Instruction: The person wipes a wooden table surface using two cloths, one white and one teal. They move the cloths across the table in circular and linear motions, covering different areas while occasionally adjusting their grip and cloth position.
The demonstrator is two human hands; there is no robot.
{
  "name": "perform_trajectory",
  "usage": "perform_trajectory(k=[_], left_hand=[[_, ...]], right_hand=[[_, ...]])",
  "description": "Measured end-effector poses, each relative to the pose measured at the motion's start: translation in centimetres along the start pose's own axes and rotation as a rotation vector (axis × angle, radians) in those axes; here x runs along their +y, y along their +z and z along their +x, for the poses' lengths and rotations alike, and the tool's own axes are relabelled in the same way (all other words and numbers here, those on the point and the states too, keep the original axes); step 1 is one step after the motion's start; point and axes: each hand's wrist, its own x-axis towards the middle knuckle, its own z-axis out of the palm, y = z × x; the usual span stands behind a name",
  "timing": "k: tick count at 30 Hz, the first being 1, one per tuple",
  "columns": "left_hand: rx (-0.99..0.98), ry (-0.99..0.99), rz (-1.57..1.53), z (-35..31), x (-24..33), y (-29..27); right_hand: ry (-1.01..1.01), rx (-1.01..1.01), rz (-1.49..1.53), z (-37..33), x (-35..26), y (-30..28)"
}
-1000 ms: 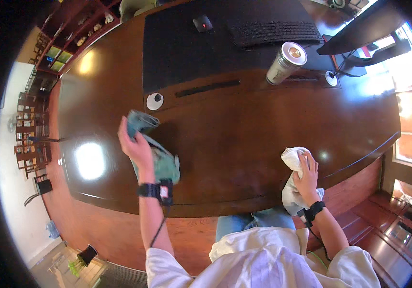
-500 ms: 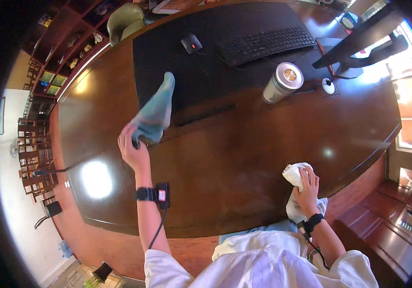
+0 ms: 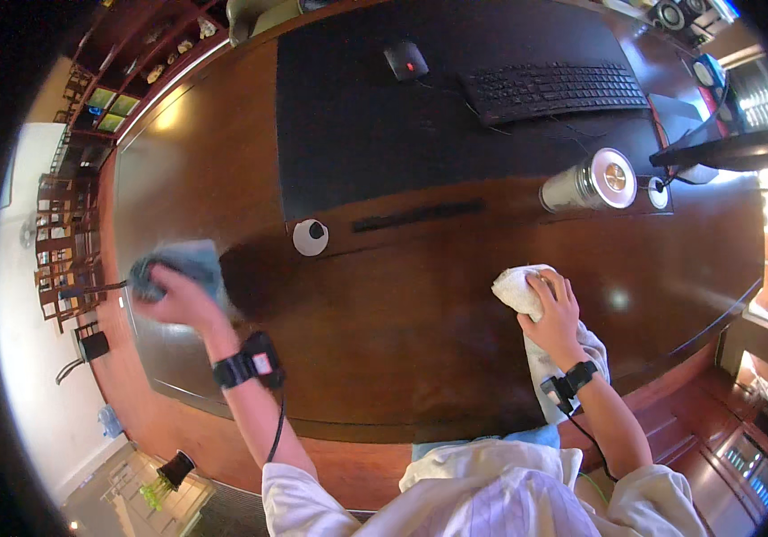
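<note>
Towards the left end of the dark wooden desk, my left hand (image 3: pixel 174 295) is closed on a blue-green cloth (image 3: pixel 196 261). The hand and the cloth are smeared by motion, and I cannot tell whether the cloth touches the desktop. A bunched white cloth (image 3: pixel 518 291) lies under the fingers of my right hand (image 3: pixel 556 313), closed around it near the front edge. Part of that white cloth trails back beneath my wrist. Between the hands and farther off, a white round disc with a black centre (image 3: pixel 311 237) sits in the desktop.
A dark desk mat (image 3: pixel 357 134) bears a black mouse (image 3: pixel 406 61) and a black keyboard (image 3: pixel 558 91). A lidded cup (image 3: pixel 581 183) stands at the right, beside a monitor (image 3: pixel 738 148). Bare wood of the desk (image 3: pixel 384 340) lies between my hands.
My left hand has swung left and nearer with the blue-green cloth, uncovering the white disc. My right hand has slid slightly left and away from me with the white cloth. The view has shifted.
</note>
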Motion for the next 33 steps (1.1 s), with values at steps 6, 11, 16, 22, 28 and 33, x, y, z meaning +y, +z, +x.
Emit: perform_trajectory(k=[6,11,16,22,28,33], left_hand=[[-0.780,0.252,0.391,-10.4,-2.8,8.0],[-1.221,0.256,0.195,-25.7,4.1,5.8],[-1.320,0.479,-0.023,-31.0,8.5,2.8],[-0.952,0.426,0.497,-17.4,-0.9,0.4],[-0.959,0.363,0.364,-22.8,1.5,2.4],[-1.214,0.286,0.095,-31.9,10.5,5.2]], right_hand=[[-0.019,0.108,-0.023,1.6,-0.8,0.8],[-0.006,0.112,-0.078,1.2,-0.6,1.1],[-0.032,0.098,-0.040,1.3,-0.4,0.8],[-0.018,0.097,-0.033,1.4,-0.6,0.6],[0.005,0.127,-0.034,1.2,-0.8,1.0],[-0.042,0.136,-0.051,1.3,-0.5,0.7]])
